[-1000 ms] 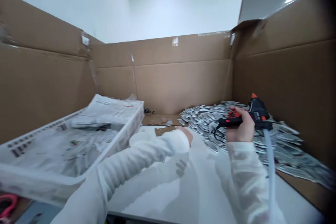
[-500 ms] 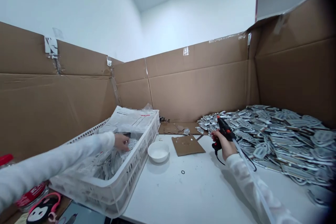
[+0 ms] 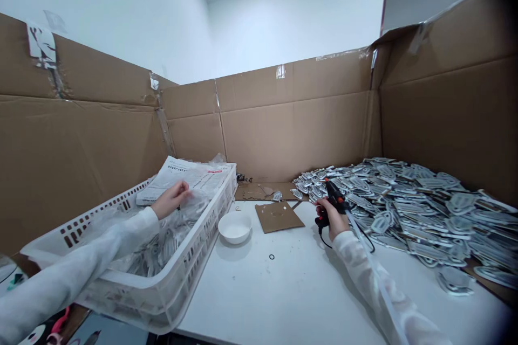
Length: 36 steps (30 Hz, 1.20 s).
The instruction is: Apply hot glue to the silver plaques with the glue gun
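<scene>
Two sleeves: white ones [image 3: 87,272], reaching in from the bottom corners.
Lower left: a pen [image 3: 94,336] lies close by, near something pink and black [image 3: 60,321], cut off by the edge.
Table: white top [image 3: 283,302], and look, one loose silver piece [image 3: 455,281] sits on it at the right, just apart from the heap.
Ring: small, black [image 3: 272,256], lying flat on the table between crate and right arm.
Crate: white plastic with slotted sides [image 3: 151,281], filling the left, clear bags [image 3: 162,242] heaped inside.
Bowl: white, round [image 3: 235,225], upright just beside the crate.
Right hand: here's the firm one [image 3: 334,221], fingers wrapped around the handle of a glue gun [image 3: 335,195], orange nozzle pointing up and away.
Glue stick: long, pale [image 3: 380,285], trailing from the gun's back along the forearm.
Cardboard square: brown [image 3: 279,218], flat on the table, left of the gun.
Left hand: over the crate [image 3: 174,198], fingers curled in narrow; whether they pinch any plastic, I cannot tell.
Paper: printed white [image 3: 198,171], lying over the crate's far end.
Heap: flat silver pieces [image 3: 421,210], piled across the right.
Backdrop: tall cardboard sides [image 3: 291,129], then white wall [image 3: 299,21].
</scene>
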Each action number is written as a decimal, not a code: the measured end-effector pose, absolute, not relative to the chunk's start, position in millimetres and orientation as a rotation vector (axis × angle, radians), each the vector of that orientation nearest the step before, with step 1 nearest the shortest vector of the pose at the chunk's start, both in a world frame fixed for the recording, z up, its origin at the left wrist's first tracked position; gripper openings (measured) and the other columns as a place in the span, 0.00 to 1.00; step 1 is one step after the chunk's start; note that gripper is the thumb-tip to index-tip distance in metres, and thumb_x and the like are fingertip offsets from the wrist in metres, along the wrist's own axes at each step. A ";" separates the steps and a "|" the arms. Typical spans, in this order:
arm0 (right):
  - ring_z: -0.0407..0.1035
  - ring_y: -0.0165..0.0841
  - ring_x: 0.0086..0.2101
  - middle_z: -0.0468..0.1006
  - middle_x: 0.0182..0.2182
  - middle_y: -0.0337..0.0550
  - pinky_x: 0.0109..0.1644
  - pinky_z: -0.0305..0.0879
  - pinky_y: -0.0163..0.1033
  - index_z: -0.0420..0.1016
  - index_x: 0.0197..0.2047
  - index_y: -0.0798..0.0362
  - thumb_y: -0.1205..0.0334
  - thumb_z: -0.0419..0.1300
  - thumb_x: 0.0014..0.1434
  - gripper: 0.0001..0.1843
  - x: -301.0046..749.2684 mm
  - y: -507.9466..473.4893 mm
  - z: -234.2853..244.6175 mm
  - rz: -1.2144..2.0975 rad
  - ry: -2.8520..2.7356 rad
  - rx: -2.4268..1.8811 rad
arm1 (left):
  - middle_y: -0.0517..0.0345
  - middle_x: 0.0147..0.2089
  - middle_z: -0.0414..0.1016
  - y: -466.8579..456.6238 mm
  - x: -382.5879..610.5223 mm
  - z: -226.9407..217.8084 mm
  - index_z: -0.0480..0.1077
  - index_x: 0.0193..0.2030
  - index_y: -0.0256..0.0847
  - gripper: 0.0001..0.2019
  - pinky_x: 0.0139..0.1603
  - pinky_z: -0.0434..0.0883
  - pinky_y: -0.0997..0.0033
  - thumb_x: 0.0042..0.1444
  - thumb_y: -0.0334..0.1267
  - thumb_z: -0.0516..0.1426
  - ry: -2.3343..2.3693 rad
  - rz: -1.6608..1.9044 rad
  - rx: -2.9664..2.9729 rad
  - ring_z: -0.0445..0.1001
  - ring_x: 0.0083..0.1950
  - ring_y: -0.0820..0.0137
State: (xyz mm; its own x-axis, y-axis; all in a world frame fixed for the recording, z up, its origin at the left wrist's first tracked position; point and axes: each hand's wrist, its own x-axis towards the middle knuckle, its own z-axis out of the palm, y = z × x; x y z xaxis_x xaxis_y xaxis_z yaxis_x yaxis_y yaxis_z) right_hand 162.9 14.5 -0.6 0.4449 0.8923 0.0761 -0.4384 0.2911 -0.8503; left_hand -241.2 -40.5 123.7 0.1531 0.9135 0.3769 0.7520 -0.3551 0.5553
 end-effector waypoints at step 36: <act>0.60 0.29 0.21 0.65 0.18 0.37 0.24 0.58 0.34 0.64 0.25 0.54 0.55 0.56 0.43 0.11 159.2 19.9 -9.4 0.792 -1.169 -0.973 | 0.51 0.24 0.70 -28.6 -24.7 -12.0 0.68 0.26 0.35 0.02 0.29 0.56 0.66 0.47 0.28 0.54 0.364 -0.402 3.876 0.66 0.28 0.66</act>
State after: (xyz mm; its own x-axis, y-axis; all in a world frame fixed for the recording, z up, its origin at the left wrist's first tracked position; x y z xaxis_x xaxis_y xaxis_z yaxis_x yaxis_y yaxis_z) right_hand 159.2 19.9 -9.4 0.2245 0.8996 0.3747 -0.0147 0.3876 -0.9217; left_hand -24.7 -28.6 -12.0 0.9670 0.2299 -0.1097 0.0866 -0.7017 -0.7072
